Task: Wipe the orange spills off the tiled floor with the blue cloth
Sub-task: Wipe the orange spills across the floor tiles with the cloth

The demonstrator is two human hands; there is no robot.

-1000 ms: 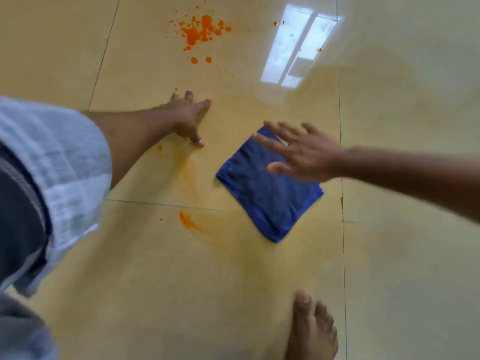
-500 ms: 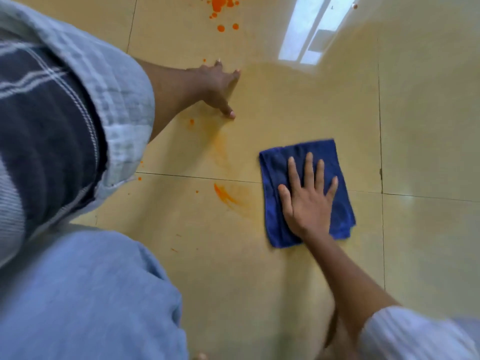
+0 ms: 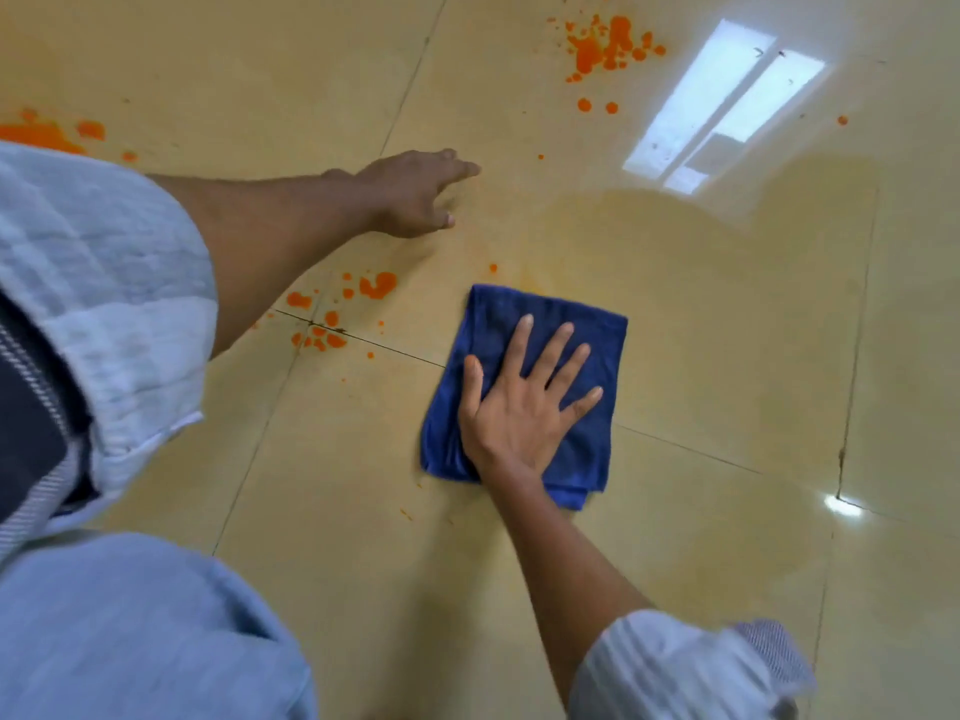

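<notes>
A folded blue cloth [image 3: 587,356] lies flat on the beige tiled floor [image 3: 727,356]. My right hand [image 3: 524,407] presses down on it with fingers spread. My left hand [image 3: 415,197] rests on the floor farther away, fingers extended, holding nothing. Orange spills lie in three places: a cluster [image 3: 332,314] left of the cloth along a tile joint, a larger splatter [image 3: 605,46] at the top, and a patch [image 3: 41,135] at the far left edge, partly hidden by my sleeve.
A wet, faintly orange smear [image 3: 701,241] spreads over the tile beyond the cloth. A bright window reflection [image 3: 727,103] shines at the upper right. My light sleeve and trouser leg [image 3: 130,631] fill the lower left.
My right hand came down flat on the cloth and has stayed pressed on it. The orange streak left of the cloth is gone. The view has shifted and shows more spills at the left.
</notes>
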